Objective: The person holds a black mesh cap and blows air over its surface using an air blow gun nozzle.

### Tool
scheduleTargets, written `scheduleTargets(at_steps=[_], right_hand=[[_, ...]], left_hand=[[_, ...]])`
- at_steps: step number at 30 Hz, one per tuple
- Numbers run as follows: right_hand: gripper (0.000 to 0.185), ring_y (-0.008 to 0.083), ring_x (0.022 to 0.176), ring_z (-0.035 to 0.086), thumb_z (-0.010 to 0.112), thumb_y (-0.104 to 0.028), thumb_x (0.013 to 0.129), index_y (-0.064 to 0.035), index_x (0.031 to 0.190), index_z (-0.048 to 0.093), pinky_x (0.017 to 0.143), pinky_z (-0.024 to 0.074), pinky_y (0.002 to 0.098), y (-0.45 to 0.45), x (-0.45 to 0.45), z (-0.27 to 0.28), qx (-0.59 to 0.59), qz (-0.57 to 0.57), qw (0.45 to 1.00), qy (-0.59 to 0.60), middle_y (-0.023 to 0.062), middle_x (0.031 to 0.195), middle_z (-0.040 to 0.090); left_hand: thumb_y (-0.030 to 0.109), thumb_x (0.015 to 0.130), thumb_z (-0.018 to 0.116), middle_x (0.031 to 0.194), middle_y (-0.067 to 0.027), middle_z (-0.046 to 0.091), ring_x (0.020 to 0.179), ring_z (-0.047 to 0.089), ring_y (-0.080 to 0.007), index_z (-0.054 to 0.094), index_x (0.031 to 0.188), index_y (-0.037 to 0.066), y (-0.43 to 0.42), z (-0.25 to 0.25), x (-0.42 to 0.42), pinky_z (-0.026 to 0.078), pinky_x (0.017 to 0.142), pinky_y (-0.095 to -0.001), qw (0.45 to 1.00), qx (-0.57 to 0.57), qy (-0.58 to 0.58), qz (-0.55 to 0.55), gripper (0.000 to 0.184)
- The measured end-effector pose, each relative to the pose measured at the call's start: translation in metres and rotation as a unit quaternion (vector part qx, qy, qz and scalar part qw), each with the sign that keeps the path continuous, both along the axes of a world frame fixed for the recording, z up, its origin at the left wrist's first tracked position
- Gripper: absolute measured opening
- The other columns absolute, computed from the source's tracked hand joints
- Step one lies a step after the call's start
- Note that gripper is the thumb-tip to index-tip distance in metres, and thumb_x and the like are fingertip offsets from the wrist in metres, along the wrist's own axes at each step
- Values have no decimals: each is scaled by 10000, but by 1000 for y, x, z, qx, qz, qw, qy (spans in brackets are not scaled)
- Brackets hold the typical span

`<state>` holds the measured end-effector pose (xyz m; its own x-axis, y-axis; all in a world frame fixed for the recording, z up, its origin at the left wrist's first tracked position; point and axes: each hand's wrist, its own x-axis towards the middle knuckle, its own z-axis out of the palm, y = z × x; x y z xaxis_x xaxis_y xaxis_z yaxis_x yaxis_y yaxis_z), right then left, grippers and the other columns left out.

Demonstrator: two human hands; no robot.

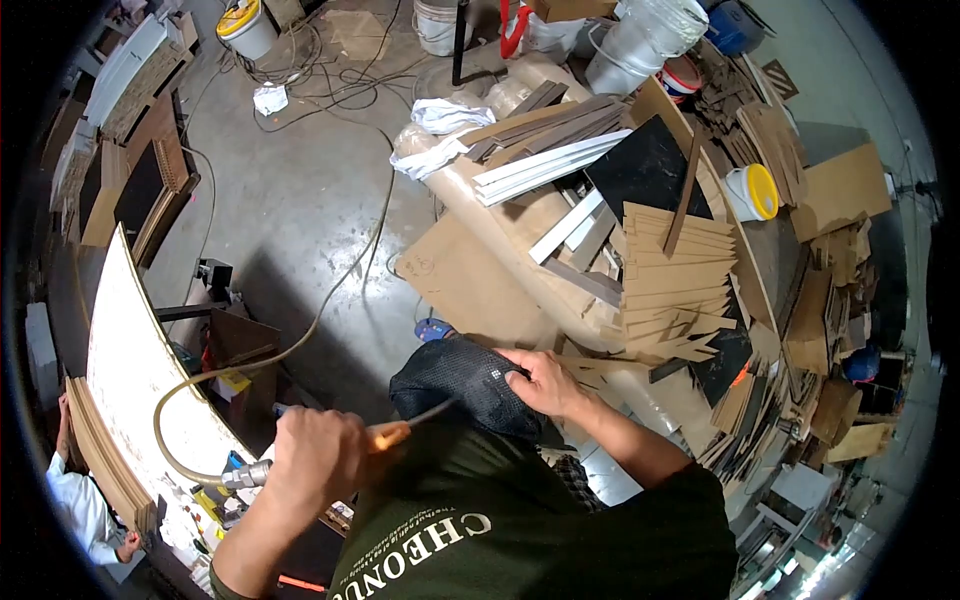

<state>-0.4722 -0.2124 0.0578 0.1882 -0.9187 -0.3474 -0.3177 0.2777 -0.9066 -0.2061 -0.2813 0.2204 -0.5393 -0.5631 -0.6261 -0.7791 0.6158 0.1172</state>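
Observation:
My left hand [318, 455] is closed around an air blow gun with an orange body [388, 436]. Its thin nozzle points right, toward a black mesh cap-like item [455, 385]. A yellowish air hose [165, 430] joins the gun through a metal coupling [247, 474]. My right hand [548, 386] grips the right side of the mesh item, thumb on top and fingers over its far edge. The exact kind of the mesh item is hard to make out. Both hands are in front of my dark printed shirt [560, 540].
Wood strips and offcuts [675, 270] lie heaped on the right, beside a cardboard sheet [470, 275]. A pale curved panel [140, 350] stands at left. Another person's hand [128, 546] holds stacked boards [95, 440]. Hoses [340, 85] trail over the floor near a white bucket [246, 32].

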Motion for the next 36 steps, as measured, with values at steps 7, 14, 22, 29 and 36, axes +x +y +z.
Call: scheduleTargets(at_steps=[7,14,22,29,36], right_hand=[[421,248,961,624,521,-103,779,35,1177,523,845,465,315,-2,-6,-2,39,39,997,46,203,1047,627],[415,301,746,643,534,-182,759,-65,1155,577,727,491,367,0,-5,-6,-10,13,998,54,188,827,652],[416,316,915,612,540,-208,784,-55,1170,562,847,452,371,-5,-8,-3,0,25,996,82,200,983,633],[529,242,1123,506,571,-321,844,3,1250,475,957,376,328,-2,-16,-33,128,-4,992,-7,164,1216,543],[731,198,1246,372,581,-408,866,-3,1389,269,1025,309,321,19,-33,-68,369,-40,906,-203,105,1385,365]], left_hand=[[364,750,614,551,-109,577,509,599,-250,605,650,86,8,-8,-2,421,481,-344,999,-5,36,-21,295],[326,738,621,561,-112,582,525,603,-277,612,694,96,6,-12,-6,433,503,-356,999,-15,-10,-48,234],[309,684,646,601,-115,600,583,619,-288,623,727,94,5,-9,-12,448,511,-368,999,20,4,-35,221],[392,697,658,584,-138,594,577,628,-282,638,701,80,0,-10,-12,456,507,-354,999,21,-29,-13,313],[189,742,563,614,-127,602,582,619,-273,605,712,103,12,-2,-7,439,551,-364,997,36,37,-64,100]])
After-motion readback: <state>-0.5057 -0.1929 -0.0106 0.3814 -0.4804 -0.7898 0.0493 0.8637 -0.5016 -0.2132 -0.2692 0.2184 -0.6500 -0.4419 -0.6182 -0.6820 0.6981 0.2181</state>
